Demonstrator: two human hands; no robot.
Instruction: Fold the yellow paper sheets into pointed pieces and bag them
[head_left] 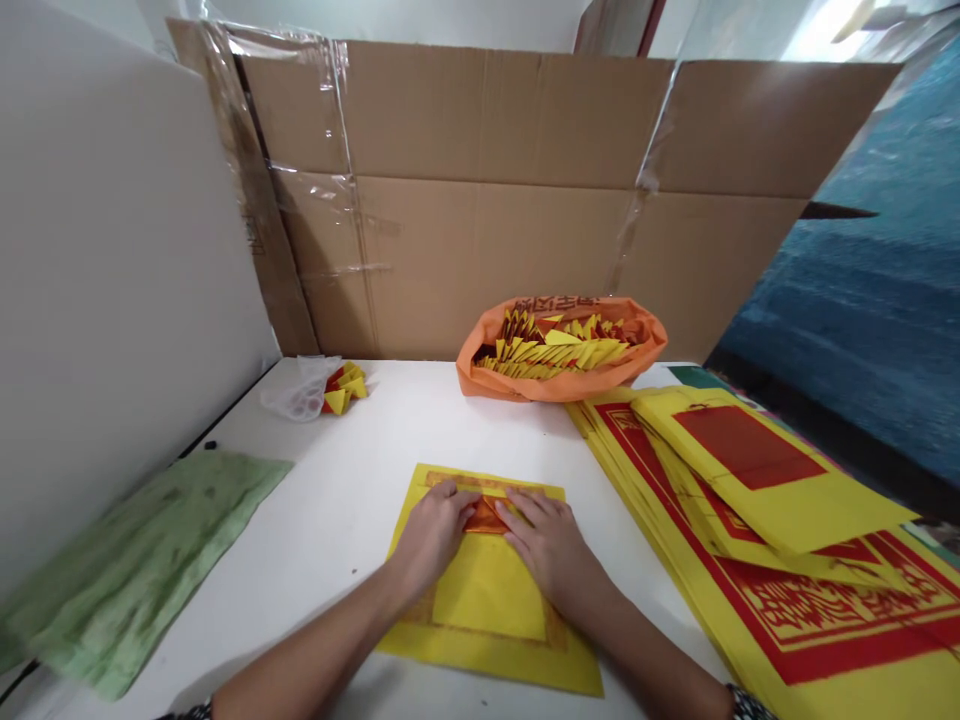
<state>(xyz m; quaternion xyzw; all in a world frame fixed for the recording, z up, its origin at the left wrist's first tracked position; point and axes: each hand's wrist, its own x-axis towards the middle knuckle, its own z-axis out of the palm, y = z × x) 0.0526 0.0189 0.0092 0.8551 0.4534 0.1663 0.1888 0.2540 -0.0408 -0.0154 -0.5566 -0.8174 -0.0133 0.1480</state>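
A yellow paper sheet [491, 600] with a faint orange printed border lies flat on the white table in front of me. Near its far edge is a small folded orange-red paper [486, 515]. My left hand [435, 530] holds the folded paper's left end, thumb and fingers closed on it. On the other end, my right hand [551, 545] has its bent fingers pressed, gripping the paper's right side. The fingers cover both ends of the folded paper, so only its middle shows.
An orange bag [469, 375] full of folded yellow-and-red paper pieces stands at the back. Stacked yellow sheets with red prints [780, 600] lie right. A green cloth [142, 550] lies left, near a clear plastic piece [300, 390] and folded papers [345, 388]. Cardboard [487, 200] stands behind.
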